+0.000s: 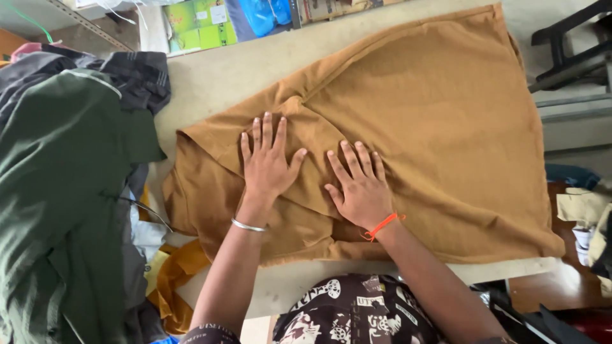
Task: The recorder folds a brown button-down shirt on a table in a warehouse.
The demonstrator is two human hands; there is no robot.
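Observation:
A large mustard-brown garment [433, 127] lies spread on a pale table [217, 76], its left part folded over in creases. My left hand [266, 164] lies flat on the folded part, fingers spread, a thin silver bangle at the wrist. My right hand [360, 188] presses flat on the cloth just to the right of it, fingers apart, an orange thread tied round the wrist. Neither hand grips anything.
A heap of clothes fills the left side, with a dark green garment [57, 191] on top and yellow cloth [172, 274] below it. Coloured boxes [197, 25] stand beyond the table's far edge. A dark metal frame [567, 57] is at the right.

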